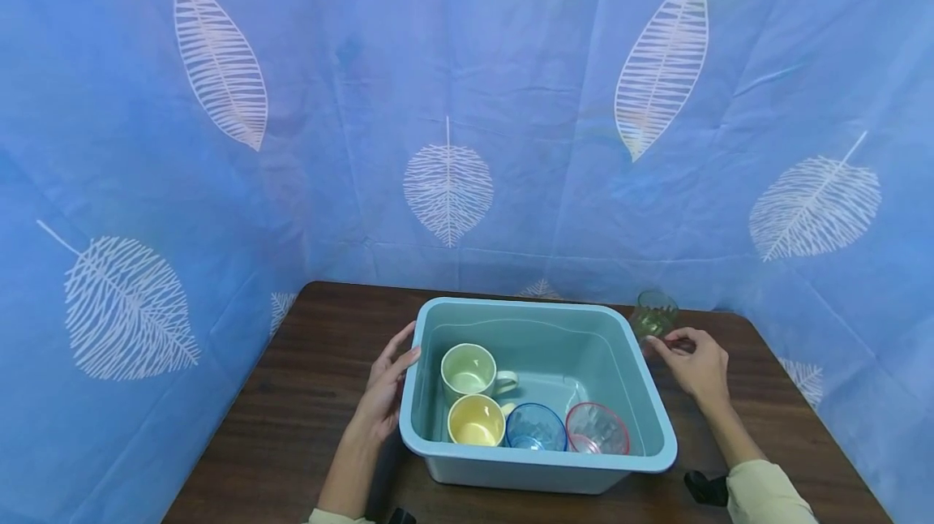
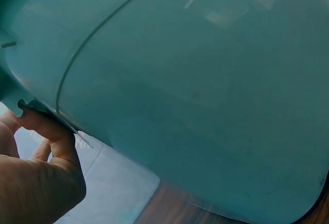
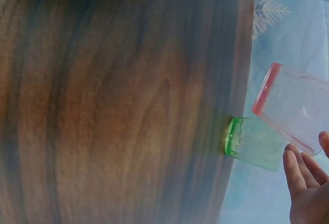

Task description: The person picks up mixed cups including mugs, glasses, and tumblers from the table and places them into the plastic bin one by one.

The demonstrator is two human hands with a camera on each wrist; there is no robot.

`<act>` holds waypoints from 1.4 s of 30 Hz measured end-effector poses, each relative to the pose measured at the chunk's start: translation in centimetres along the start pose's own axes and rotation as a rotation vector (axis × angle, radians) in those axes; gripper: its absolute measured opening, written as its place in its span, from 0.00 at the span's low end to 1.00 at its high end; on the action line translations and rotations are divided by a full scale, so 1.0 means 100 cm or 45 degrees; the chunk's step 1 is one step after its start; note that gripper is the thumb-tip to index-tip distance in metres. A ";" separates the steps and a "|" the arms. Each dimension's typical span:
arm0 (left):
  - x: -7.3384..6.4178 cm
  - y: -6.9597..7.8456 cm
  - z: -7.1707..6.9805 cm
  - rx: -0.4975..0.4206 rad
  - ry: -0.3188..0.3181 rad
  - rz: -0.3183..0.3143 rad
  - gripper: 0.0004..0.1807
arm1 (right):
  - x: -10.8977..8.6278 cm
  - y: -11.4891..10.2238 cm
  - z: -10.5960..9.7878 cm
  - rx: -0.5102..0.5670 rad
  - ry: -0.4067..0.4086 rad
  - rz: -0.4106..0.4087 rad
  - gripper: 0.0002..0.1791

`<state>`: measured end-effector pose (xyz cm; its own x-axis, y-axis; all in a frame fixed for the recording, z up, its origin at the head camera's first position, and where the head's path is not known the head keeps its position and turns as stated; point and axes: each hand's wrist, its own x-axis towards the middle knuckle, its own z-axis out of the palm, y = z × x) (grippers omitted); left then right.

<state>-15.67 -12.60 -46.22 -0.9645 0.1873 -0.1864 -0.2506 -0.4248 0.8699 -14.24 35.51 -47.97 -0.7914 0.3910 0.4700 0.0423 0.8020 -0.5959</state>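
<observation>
A light blue plastic basin (image 1: 525, 471) stands on the table. My left hand (image 1: 381, 390) grips its left side, and the left wrist view shows curled fingers (image 2: 64, 142) under the rim. My right hand (image 1: 696, 366) is beyond the basin's right side. It pinches a clear glass with a pink base (image 3: 295, 106) near its upper end; the glass is tilted, and in the head view it barely shows. Just behind it, a green glass (image 1: 657, 315) stands on the table. Inside the basin are a pale green mug (image 1: 467, 370), a yellow mug (image 1: 476, 420), a blue-rimmed glass (image 1: 536, 427) and a red-rimmed glass (image 1: 598, 429).
The dark wooden table (image 1: 292, 427) extends on both sides of the basin. Behind and beside it hangs a blue cloth (image 1: 511, 208) with white leaf prints, close to the table's back edge.
</observation>
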 end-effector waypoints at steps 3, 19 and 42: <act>-0.001 0.000 0.000 0.008 -0.005 0.005 0.29 | 0.001 -0.003 -0.002 0.031 0.012 0.034 0.17; -0.001 -0.001 0.000 0.001 -0.020 0.024 0.29 | 0.002 -0.021 -0.016 0.212 0.008 0.244 0.20; 0.001 -0.001 -0.001 -0.004 -0.054 0.048 0.30 | -0.001 -0.029 -0.011 0.508 -0.046 0.188 0.31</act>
<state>-15.74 -12.61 -46.37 -0.9688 0.2083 -0.1342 -0.2147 -0.4352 0.8744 -13.64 33.68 -45.53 -0.8157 0.4667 0.3419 -0.0769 0.4983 -0.8636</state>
